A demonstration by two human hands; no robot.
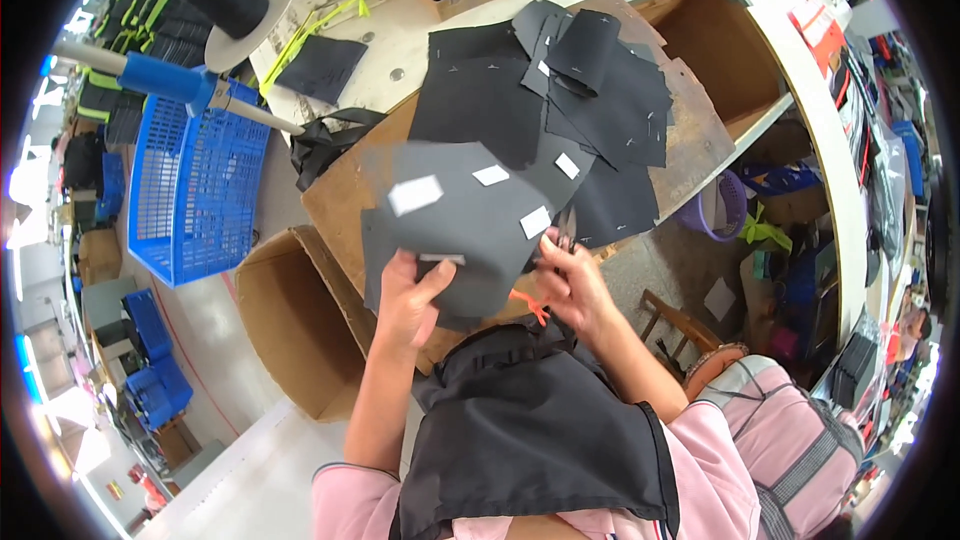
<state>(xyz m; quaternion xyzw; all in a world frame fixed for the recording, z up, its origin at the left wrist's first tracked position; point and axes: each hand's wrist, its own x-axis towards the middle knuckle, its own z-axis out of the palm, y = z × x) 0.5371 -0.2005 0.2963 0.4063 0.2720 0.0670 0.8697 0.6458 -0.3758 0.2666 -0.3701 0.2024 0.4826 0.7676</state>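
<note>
My left hand [412,300] is closed on the lower left edge of a dark grey fabric piece [470,215], thumb on top beside a narrow pale strip. Several white rectangular patches [415,195] lie on this piece. At its right edge my right hand [572,288] is closed around small dark snips [567,228], blades pointing up and away from me. The thumb of that hand is at a white patch [535,223] on the fabric edge. An orange cord [533,306] hangs by the right hand. Beyond lie overlapping black fabric pieces [480,105], some with small white marks.
A brown board [335,180] lies under the fabric on the white table [400,40]. Open cardboard box [300,330] and blue basket [185,190] stand at left. Thread cone [225,0] and small tray [445,0] are at the back. A purple basket [722,208] sits below right.
</note>
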